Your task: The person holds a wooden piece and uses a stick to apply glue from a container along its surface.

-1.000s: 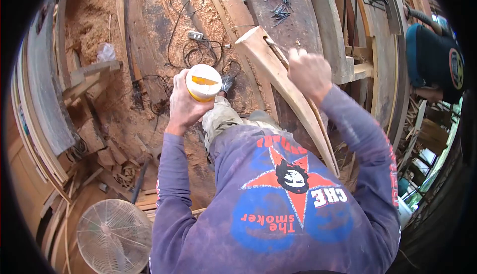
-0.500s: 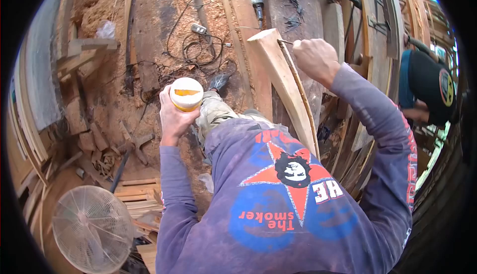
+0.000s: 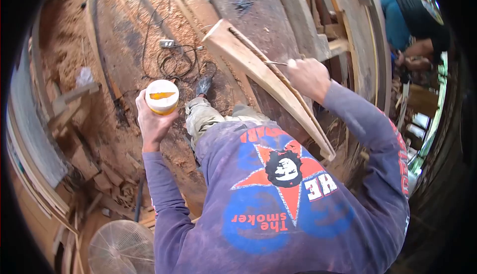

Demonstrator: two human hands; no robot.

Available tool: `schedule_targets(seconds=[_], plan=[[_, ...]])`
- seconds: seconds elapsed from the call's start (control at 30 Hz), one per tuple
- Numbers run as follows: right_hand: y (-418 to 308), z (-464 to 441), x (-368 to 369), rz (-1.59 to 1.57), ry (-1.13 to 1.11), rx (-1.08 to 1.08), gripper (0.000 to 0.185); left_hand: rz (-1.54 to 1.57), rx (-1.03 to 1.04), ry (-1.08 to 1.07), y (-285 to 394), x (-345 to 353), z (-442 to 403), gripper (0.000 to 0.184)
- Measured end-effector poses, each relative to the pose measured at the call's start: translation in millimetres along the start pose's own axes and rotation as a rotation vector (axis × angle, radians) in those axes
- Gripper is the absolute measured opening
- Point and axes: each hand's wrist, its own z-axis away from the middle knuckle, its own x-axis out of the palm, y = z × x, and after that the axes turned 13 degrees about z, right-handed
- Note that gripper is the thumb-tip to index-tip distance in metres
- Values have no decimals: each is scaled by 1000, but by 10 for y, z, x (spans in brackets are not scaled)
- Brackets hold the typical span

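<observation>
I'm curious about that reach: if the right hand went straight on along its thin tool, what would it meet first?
Probably the grooved side of the pale wooden piece: the thin tool in the right hand seems to touch it, though depth is unclear.

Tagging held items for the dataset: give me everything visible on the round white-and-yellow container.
The round white-and-yellow container sits in the bare left hand, which wraps its side. Its circular white face, turned toward the camera, bears an irregular orange patch, wider than tall; yellow shows along the lower edge. It looks like plastic. Whether the patch is contents or a marking, I can't tell.
</observation>
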Motion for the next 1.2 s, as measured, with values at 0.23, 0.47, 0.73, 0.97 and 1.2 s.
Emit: schedule_targets(seconds=[0.23,0.47,0.73,0.97,1.2], plan=[[41,343,166,10,-110,4,16,38,62,-81,266,274,0,87],[166,776,486,-51,-24,137,17,37,29,-144,344,439,154,90],[-51,494,519,-264,50,282,17,-19,13,-227,314,479,-39,93],[110,488,534,-63,18,93,18,39,95,-284,518,471,-483,93],[-67,230,302,-112,93,107,17,-30,138,-344,425,538,-657,94]])
